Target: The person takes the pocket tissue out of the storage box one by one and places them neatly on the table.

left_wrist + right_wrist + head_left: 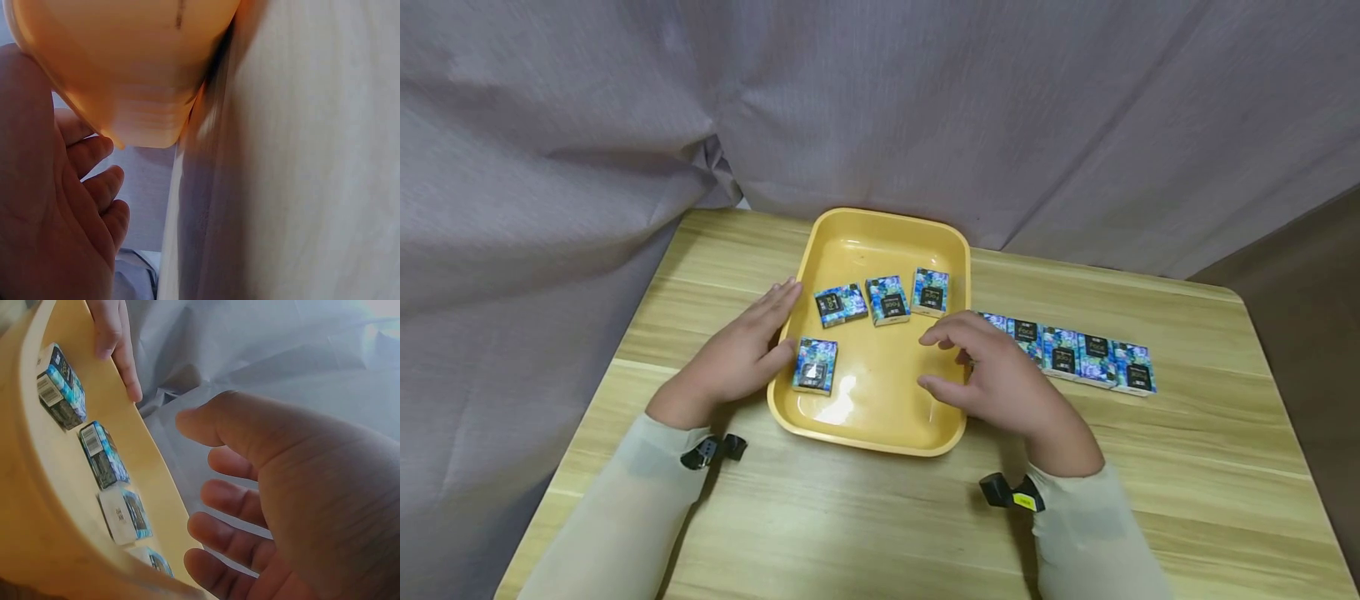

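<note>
A yellow plastic tray [880, 429] lies on the table with several small blue floral boxes in it. Three of them, including the middle box [888, 300], form a rough row toward the far side; another box [814, 367] sits near the left wall. My left hand [737, 350] rests along the tray's left rim, fingers fairly straight, as the left wrist view also shows at the tray wall [137, 75]. Over the right rim hovers my right hand [992, 367], fingers loosely bent, thumb apart from them, nothing between them [300, 481].
To the right of the tray, a row of matching boxes [1060, 352] stands side by side on the wooden table [1210, 450], its left end partly behind my right hand. A grey curtain [925, 108] hangs along the table's far edge and left side.
</note>
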The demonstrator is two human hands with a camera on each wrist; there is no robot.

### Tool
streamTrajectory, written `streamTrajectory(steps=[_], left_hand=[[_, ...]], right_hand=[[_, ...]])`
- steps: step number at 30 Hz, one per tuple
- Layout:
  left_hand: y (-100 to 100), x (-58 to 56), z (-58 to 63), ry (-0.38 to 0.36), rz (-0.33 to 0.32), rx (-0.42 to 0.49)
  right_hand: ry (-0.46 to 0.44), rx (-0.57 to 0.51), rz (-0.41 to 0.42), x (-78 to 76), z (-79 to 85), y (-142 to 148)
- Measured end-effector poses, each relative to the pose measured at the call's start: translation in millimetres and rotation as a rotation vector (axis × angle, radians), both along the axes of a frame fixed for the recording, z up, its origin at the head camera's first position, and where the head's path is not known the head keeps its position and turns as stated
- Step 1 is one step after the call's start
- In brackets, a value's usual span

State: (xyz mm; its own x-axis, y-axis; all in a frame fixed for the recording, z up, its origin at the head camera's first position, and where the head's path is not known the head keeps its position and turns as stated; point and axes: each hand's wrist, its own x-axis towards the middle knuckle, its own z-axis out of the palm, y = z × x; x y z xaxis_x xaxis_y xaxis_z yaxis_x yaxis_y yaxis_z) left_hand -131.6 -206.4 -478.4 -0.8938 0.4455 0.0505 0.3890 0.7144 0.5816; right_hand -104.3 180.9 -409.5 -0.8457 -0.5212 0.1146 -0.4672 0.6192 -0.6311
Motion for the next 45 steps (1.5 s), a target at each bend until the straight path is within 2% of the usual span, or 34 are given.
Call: streamTrajectory(steps=[15,31,37,45], left_hand=[[1,0.3,1.6,0.000,-0.003,-0.005],[1,1.3,2.7,-0.004,0.001,-0.001],[1,0.9,2.4,-0.011,0.000,-0.003],[1,1.0,0.0,-0.007,0.008,0.006]], right_hand=[[-0.119,0.035,0.051,-12.0,2.7,-22],[-0.111,0.087,0.154,-26.8,4.5,-47],[-0.099,0.111,0.173,-31.2,9.0,-57],[-0.132,0.141,0.187,-37.5,12.4,-72]])
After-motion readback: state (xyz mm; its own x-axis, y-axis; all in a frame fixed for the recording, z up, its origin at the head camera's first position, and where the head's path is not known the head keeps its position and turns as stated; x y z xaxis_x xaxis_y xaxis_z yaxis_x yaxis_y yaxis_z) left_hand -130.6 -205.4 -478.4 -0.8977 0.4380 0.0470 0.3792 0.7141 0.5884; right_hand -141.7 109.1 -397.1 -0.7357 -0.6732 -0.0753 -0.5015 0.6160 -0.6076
